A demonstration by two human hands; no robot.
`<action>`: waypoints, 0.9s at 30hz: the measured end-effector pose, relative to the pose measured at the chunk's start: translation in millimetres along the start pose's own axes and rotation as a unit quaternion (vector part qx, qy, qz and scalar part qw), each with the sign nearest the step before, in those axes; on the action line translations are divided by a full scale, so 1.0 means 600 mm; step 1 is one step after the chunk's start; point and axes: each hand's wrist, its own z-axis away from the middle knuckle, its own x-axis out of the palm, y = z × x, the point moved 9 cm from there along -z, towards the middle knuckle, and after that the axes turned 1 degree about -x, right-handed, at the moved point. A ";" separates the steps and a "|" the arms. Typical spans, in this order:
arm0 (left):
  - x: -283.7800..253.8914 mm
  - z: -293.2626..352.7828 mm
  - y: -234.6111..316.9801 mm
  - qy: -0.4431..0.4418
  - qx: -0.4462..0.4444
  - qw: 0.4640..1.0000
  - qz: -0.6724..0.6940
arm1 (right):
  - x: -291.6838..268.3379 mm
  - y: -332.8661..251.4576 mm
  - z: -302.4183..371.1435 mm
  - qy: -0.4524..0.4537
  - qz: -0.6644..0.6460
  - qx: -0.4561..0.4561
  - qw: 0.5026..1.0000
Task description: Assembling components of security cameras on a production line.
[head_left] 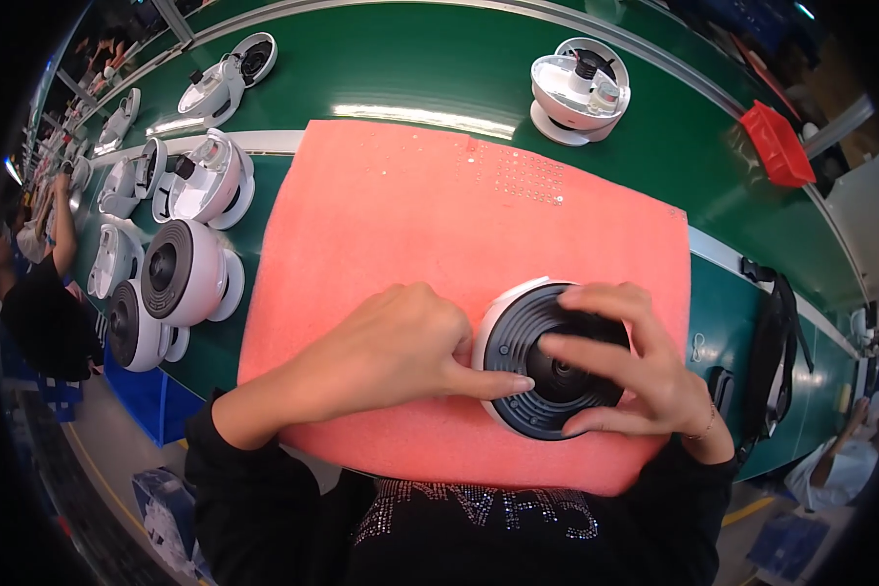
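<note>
On the pink foam mat (381, 215) lies a round white housing (493, 314) with its black ringed cover (518, 337) facing up. My left hand (391, 342) is closed at the housing's left side. Its thumb stretches over the cover's rim, while its other fingers are curled and mostly hidden. My right hand (645, 371) spreads its fingers apart over the cover's right part. One fingertip is near the raised centre, another by the upper rim, and the thumb by the lower rim. The right hand hides part of the cover.
Small clear dots, perhaps screws (532, 176), lie in rows on the mat's far part. Several similar white units (190, 269) stand at the left, some opened. Another open unit (578, 93) stands beyond the mat. A red bin (776, 144) and a black bag (774, 361) are at the right.
</note>
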 end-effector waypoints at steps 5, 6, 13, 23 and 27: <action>0.005 -0.004 -0.006 0.009 -0.012 0.999 -0.028 | -0.021 0.091 0.031 0.099 -0.052 0.181 0.977; 0.013 -0.005 -0.015 -0.011 -0.033 0.999 0.013 | 0.003 0.117 0.042 0.041 -0.083 0.250 0.964; 0.074 0.004 -0.017 0.003 -0.051 0.873 0.484 | 0.035 0.115 0.046 0.032 -0.341 0.325 0.881; -0.073 0.033 0.047 0.272 0.165 0.931 0.178 | -0.053 0.076 -0.031 0.244 -0.168 0.083 0.952; -0.114 0.025 0.039 0.298 0.167 0.917 0.207 | -0.081 0.077 -0.066 0.263 -0.134 0.082 0.952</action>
